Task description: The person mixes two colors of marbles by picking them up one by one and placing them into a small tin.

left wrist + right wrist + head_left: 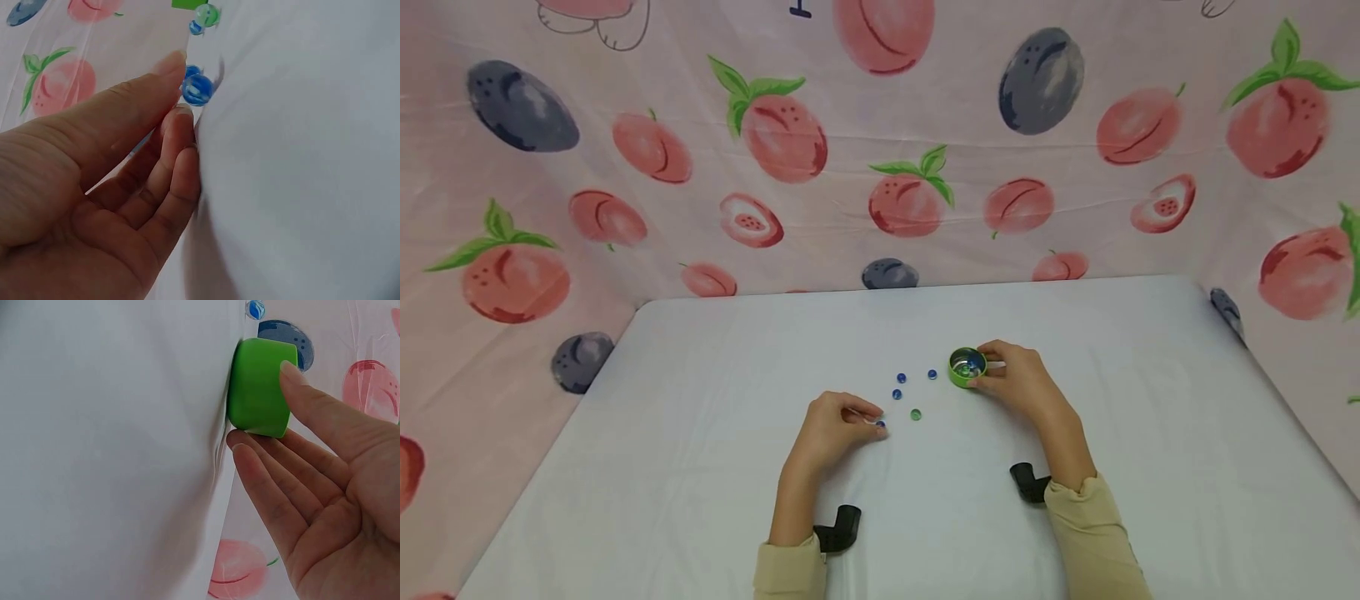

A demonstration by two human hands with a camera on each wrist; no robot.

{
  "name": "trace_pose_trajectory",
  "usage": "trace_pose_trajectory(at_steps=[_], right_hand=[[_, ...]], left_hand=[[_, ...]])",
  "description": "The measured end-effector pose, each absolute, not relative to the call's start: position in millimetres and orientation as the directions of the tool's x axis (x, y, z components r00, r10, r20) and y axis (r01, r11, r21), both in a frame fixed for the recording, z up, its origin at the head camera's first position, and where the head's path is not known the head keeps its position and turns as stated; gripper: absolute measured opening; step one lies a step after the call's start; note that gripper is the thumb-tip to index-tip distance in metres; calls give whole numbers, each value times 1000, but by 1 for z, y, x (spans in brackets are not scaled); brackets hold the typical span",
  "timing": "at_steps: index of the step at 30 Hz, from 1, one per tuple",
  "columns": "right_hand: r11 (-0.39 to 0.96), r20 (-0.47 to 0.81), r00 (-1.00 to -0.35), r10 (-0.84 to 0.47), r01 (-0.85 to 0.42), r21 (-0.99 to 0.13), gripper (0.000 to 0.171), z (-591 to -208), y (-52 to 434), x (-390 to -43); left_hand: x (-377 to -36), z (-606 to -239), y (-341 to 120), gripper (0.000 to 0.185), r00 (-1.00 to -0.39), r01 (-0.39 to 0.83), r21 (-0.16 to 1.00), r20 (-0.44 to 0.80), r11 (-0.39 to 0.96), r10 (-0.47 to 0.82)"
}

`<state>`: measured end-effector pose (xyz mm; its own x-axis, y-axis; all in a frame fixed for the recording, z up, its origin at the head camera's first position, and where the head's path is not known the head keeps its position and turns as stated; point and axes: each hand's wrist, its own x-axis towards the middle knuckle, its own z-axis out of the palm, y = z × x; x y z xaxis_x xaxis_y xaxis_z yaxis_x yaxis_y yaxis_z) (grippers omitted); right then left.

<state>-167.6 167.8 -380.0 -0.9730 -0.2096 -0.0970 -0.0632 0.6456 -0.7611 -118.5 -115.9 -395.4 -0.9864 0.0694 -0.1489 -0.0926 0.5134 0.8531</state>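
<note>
Blue marbles (902,378) and a green marble (915,414) lie on the white tabletop between the hands. My left hand (838,429) pinches a blue marble (197,89) at the tips of its thumb and fingers, low over the cloth. To the right, my right hand (1018,379) holds a small green cup (261,387) upright on the table, thumb on one side and fingers on the other. Blue and green marbles show inside the cup in the head view. A short pale piece (997,364) juts from its right side, partly among the fingers.
A white cloth (700,433) covers the table. Pink fabric (820,267) printed with fruit hangs behind and at both sides. Black wrist mounts (838,529) stick out inward from both forearms, near the beige sleeves (790,571).
</note>
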Motion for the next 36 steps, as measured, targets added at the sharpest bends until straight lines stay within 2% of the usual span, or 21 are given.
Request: trace_pose_trajectory(at_steps=[10, 25, 36], right_hand=[[655, -105, -973, -203, -55, -754, 51, -380, 167, -167], [640, -98, -976, -196, -52, -767, 51, -383, 165, -164], [625, -100, -975, -197, -47, -779, 50, -383, 166, -164]], left_hand=[[-120, -400, -113, 12, -989, -62, 830, -126, 554, 78], [-120, -395, -109, 11, -996, -54, 839, -84, 541, 32], [-139, -385, -93, 11, -998, 55, 840, 28, 540, 58]])
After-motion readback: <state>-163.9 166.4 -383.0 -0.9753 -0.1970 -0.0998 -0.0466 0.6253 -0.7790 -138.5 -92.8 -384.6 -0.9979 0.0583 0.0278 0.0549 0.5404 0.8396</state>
